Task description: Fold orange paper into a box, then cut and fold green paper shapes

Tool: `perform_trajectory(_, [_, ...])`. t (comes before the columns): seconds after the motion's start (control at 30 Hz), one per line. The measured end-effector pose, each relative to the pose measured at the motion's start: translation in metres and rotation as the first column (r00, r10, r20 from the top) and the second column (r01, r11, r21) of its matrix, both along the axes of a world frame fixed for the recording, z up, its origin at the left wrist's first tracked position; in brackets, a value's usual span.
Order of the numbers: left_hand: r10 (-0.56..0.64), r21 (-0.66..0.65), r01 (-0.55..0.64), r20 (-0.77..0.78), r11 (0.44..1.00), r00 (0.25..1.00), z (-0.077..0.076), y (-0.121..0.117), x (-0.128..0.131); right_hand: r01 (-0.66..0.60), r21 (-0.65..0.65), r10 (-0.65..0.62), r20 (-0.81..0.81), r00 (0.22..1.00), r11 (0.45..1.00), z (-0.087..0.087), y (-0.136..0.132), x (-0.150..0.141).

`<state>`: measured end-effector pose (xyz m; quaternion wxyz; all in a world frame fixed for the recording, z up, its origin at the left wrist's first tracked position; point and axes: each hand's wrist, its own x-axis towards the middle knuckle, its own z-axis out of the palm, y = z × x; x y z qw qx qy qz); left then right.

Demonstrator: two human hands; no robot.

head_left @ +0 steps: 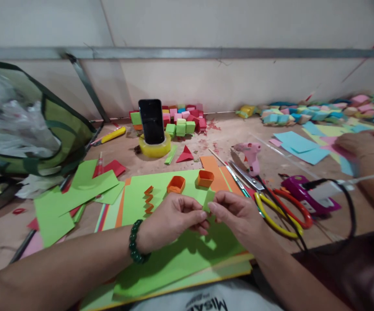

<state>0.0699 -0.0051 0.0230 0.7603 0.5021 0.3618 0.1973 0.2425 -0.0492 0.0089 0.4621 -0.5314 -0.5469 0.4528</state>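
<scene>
Between my two hands is a small piece of green paper (209, 201), held up over a stack of coloured sheets. My left hand (178, 214), with a green bead bracelet at the wrist, pinches its lower left side. My right hand (235, 214) grips the right edge between thumb and fingers. Just beyond my hands stand an orange paper box (175, 185) and a smaller orange paper box (205, 178). A zigzag-folded orange strip (148, 200) lies left of them on the top green sheet (161, 259).
Scissors (277, 214), a pink glue gun (250, 156) and a purple power adapter (306, 194) with cables lie right. Cut green papers (86, 192) and a yellow cutter (113, 135) lie left. A phone (152, 121) stands in yellow tape (156, 149). Another person's arm (368, 168) is at right.
</scene>
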Motion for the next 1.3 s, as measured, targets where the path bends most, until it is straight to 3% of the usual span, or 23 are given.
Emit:
perform_trajectory(0.2, [-0.008,0.016,0.009,-0.043,1.000,0.999,0.005,0.000,0.000,0.010,0.092,-0.015,0.062,0.998,0.996,-0.001,-0.003,-0.002])
perform_trajectory(0.33, [-0.009,-0.024,0.008,-0.059,1.000,0.998,0.008,0.001,0.000,0.016,0.273,-0.068,0.185,0.980,0.962,0.003,-0.005,-0.005])
perform_trajectory(0.4, [0.005,-0.022,-0.006,-0.051,1.000,0.999,0.008,0.002,-0.001,-0.028,0.415,-0.083,0.247,0.965,0.909,0.004,-0.005,-0.004])
perform_trajectory(0.5, [-0.007,-0.024,0.005,-0.061,1.000,0.998,0.007,0.003,-0.002,-0.179,0.589,-0.095,0.403,0.910,0.788,0.001,-0.005,0.000])
perform_trajectory(0.6, [-0.027,-0.017,0.026,-0.071,1.000,0.997,0.005,0.004,-0.002,-0.314,0.655,-0.132,0.538,0.833,0.688,-0.003,-0.006,0.003])
perform_trajectory(0.73, [-0.027,-0.006,0.027,-0.071,1.000,0.997,0.008,0.005,-0.003,-0.354,0.683,-0.190,0.586,0.788,0.639,-0.005,-0.006,0.004])
perform_trajectory(0.9, [-0.053,0.070,0.057,-0.056,0.996,0.997,0.010,0.005,-0.005,-0.317,0.656,-0.133,0.540,0.831,0.685,-0.002,-0.007,0.005])
perform_trajectory(1.03, [-0.053,0.146,0.061,-0.059,0.987,0.997,0.008,0.003,-0.004,-0.175,0.549,-0.101,0.435,0.895,0.817,0.001,-0.008,0.002])
perform_trajectory(1.17, [-0.016,0.380,0.067,-0.136,0.922,0.991,0.011,-0.001,-0.004,0.016,0.312,-0.099,0.251,0.963,0.950,0.004,-0.006,-0.001])
perform_trajectory(1.23, [-0.008,0.445,0.082,-0.166,0.892,0.986,0.013,-0.003,-0.005,0.042,0.144,-0.057,0.098,0.994,0.989,0.005,-0.003,0.000])
perform_trajectory(1.3, [-0.008,0.436,0.054,-0.107,0.899,0.994,0.015,-0.005,-0.006,0.015,-0.029,-0.018,-0.107,0.994,0.999,0.005,0.000,0.003])
